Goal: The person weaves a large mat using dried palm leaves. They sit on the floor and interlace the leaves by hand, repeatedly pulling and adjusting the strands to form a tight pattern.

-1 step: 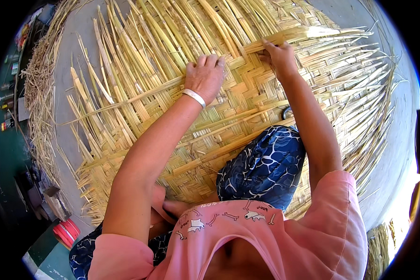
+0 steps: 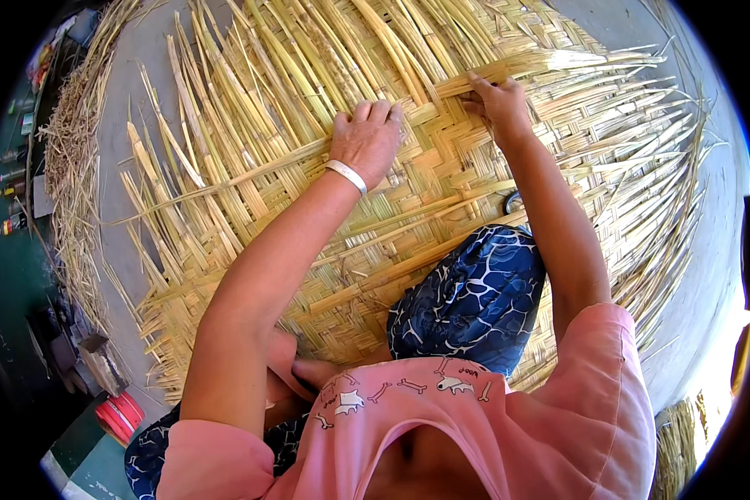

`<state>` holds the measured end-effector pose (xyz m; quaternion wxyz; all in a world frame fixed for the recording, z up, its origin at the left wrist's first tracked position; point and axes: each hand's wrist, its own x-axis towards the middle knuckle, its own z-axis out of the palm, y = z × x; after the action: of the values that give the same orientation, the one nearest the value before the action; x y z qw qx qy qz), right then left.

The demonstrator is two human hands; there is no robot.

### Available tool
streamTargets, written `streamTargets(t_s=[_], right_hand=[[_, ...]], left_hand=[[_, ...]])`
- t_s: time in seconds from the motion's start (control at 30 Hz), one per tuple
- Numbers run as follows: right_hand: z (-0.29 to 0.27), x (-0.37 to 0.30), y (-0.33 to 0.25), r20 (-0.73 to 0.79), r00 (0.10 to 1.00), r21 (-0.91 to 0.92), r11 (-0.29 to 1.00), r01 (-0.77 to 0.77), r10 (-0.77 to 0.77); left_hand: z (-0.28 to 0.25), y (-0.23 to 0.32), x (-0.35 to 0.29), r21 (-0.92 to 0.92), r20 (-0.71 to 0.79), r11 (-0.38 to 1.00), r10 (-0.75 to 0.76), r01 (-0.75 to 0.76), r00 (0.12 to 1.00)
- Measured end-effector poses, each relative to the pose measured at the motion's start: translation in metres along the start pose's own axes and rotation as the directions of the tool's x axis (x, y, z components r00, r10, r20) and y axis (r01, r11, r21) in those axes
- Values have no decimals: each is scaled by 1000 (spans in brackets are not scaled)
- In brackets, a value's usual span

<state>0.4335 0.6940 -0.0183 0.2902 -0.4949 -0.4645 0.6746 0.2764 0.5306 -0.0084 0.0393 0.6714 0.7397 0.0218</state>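
Across a half-woven mat [image 2: 429,171] of flat, pale yellow split-cane strips runs one long crosswise strip [image 2: 454,85]. My left hand [image 2: 367,142], with a white band on the wrist, lies back-up over this strip with its fingers bent down onto it. The fingertips are partly hidden. To the right, my right hand [image 2: 502,104] pinches the same strip between thumb and fingers, near its wider, frayed end. Beyond both hands, several loose upright strips [image 2: 308,75] fan out away from me, unwoven at their far ends.
My knee in blue patterned cloth [image 2: 471,292] rests on the mat. Beside it lies a dark ring-shaped thing [image 2: 512,202], partly covered. Dry fibre scraps [image 2: 79,142] are heaped along the left on the grey floor [image 2: 129,92]. A red object [image 2: 118,415] stands at lower left.
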Motion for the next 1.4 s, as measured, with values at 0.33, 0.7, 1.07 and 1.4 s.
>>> streamTargets(t_s=[0.33, 0.7, 1.07, 1.4], right_hand=[[-104, 85, -74, -264, 964, 584, 800, 138, 26], [3, 74, -159, 247, 873, -401, 775, 488, -421], [8, 98, -69, 470, 866, -844, 201, 498, -171], [17, 124, -76, 384, 922, -796, 491, 355, -44]], left_hand=[[-11, 30, 86, -580, -111, 811, 12, -74, 994], [-18, 32, 104, -682, 84, 708, -173, 183, 981], [-12, 45, 102, -931, 185, 205, -454, 304, 872], [-28, 52, 96, -949, 229, 95, -444, 300, 866]])
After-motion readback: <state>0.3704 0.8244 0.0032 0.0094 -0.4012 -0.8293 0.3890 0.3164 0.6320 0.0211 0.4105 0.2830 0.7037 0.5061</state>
